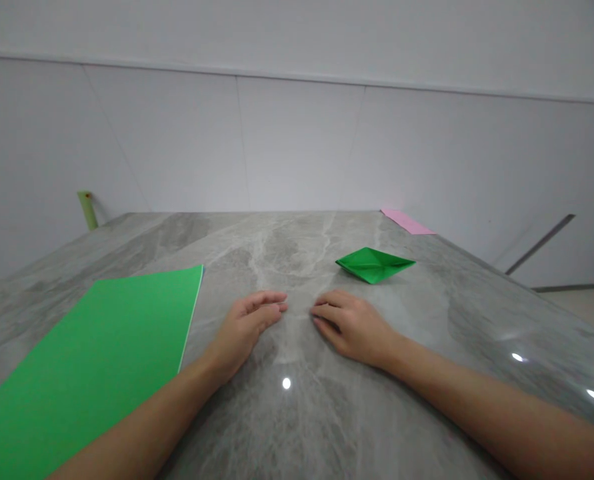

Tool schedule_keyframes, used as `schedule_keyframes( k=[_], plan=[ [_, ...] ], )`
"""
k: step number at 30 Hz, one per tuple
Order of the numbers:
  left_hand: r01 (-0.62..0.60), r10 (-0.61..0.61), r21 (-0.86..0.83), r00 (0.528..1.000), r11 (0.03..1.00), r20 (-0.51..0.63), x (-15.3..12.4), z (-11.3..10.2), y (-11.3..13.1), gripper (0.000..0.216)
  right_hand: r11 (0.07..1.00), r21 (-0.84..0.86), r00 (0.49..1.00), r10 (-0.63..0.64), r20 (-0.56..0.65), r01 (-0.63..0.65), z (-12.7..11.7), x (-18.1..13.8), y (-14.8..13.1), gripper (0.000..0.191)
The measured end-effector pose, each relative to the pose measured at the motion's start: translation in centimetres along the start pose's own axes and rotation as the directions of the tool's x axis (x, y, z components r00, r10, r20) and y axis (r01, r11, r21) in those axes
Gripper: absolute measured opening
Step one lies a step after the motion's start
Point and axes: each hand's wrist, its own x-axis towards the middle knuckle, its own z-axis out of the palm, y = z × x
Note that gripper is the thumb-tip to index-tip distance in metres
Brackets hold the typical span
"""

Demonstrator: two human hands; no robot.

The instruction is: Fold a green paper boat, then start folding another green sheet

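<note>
My left hand [244,328] rests on the grey marble table [297,413], fingers stretched out and loosely together, holding nothing. My right hand [349,323] lies palm down opposite it, fingers extended, also empty; the fingertips of both hands nearly meet. A folded green paper boat [374,264] sits on the table just beyond my right hand, apart from it. A stack of flat green paper sheets [91,360] lies to the left of my left forearm, not touched.
A pink sheet of paper [407,222] lies at the table's far right corner. A small green tube-like object [87,209] stands at the far left edge. White wall panels rise behind the table; the floor shows at right.
</note>
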Motion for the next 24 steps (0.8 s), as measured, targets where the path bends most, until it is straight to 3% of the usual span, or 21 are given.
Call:
schedule_keyframes(
  k=[3, 5, 6, 8, 10, 12, 15, 17, 20, 24],
  plan=[
    [-0.077, 0.074, 0.342, 0.997, 0.937, 0.022, -0.1, 0.3, -0.3, 0.023, 0.999, 0.036, 1.000, -0.004, -0.002, 0.004, 0.2, 0.2, -0.4, 0.023],
    [-0.192, 0.183, 0.577, 0.980, 0.794, 0.074, -0.3, 0.4, -0.2, 0.019, 0.999, 0.053, 1.000, 0.000, -0.007, 0.000, 0.2, 0.2, -0.4, 0.023],
    [-0.249, 0.242, 0.689, 0.964, 0.681, 0.110, -0.4, 0.3, -0.1, 0.021, 0.998, 0.058, 1.000, 0.001, -0.009, 0.000, 0.2, 0.2, -0.3, 0.023],
    [-0.275, 0.315, 0.890, 0.935, 0.364, 0.160, -0.4, -0.3, 0.4, 0.027, 0.998, 0.066, 1.000, 0.002, -0.013, -0.001, 0.2, 0.2, -0.2, 0.023],
    [-0.146, 0.323, 0.988, 0.938, 0.045, 0.124, -0.2, -1.6, 1.2, 0.031, 0.997, 0.076, 1.000, 0.002, -0.012, -0.001, 0.2, 0.1, -0.2, 0.023],
    [0.065, 0.309, 0.987, 0.951, -0.149, -0.016, 0.3, -3.4, 2.0, 0.035, 0.996, 0.090, 1.000, 0.002, -0.011, -0.001, 0.3, 0.1, -0.1, 0.024],
    [0.309, 0.295, 0.925, 0.925, -0.222, -0.238, 1.2, -6.4, 3.1, 0.040, 0.994, 0.112, 1.000, -0.003, -0.014, 0.004, 0.3, 0.2, 0.0, 0.025],
    [0.403, 0.278, 0.898, 0.896, -0.180, -0.346, 1.8, -7.9, 3.3, 0.048, 0.993, 0.118, 1.000, 0.002, -0.013, 0.000, 0.4, 0.3, 0.1, 0.025],
    [0.466, 0.221, 0.875, 0.874, -0.127, -0.433, 2.7, -9.4, 2.7, 0.062, 0.993, 0.113, 1.000, 0.019, -0.007, -0.018, 0.5, 0.3, 0.2, 0.024],
    [0.460, 0.226, 0.881, 0.875, -0.110, -0.428, 3.5, -10.5, 1.9, 0.065, 0.991, 0.128, 1.000, 0.025, -0.004, -0.025, 0.6, 0.3, 0.3, 0.024]
  ],
)
